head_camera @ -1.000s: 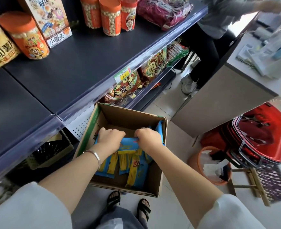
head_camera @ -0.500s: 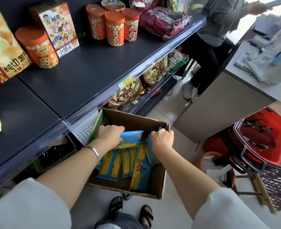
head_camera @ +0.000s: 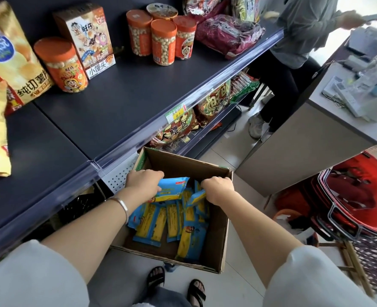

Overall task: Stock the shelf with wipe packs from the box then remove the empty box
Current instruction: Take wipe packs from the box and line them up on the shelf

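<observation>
Packs of wipes [head_camera: 158,224], blue with yellow bands, are seen lying loose in an open cardboard box [head_camera: 218,227]. The box is set on the tiled floor [head_camera: 227,151], just in front of the dark shelf [head_camera: 121,103].

The left grip [head_camera: 144,185] is closed on one end of a blue pack [head_camera: 173,186], with the fingers curled round its edge. That pack is raised above the heap and held roughly level. The right grip [head_camera: 219,190] is likewise closed, its fingers curled over the top of a second pack [head_camera: 196,197], which is tilted and kept close to the box's right wall. Both are placed over the box opening, a little apart from each other. A silver bangle [head_camera: 122,203] is worn on the left wrist.

Orange-lidded jars [head_camera: 163,42], a snack carton [head_camera: 88,41] and crisp bags [head_camera: 12,63] are stood along the rear of the shelf. Bagged snacks [head_camera: 178,127] are packed on the lower shelf beneath it.

A bench [head_camera: 305,140] is seen to the right, with a second person [head_camera: 294,41] standing at its far end. Red shopping baskets [head_camera: 360,196] are stacked near its foot. Sandalled feet [head_camera: 156,278] are visible just below the box.
</observation>
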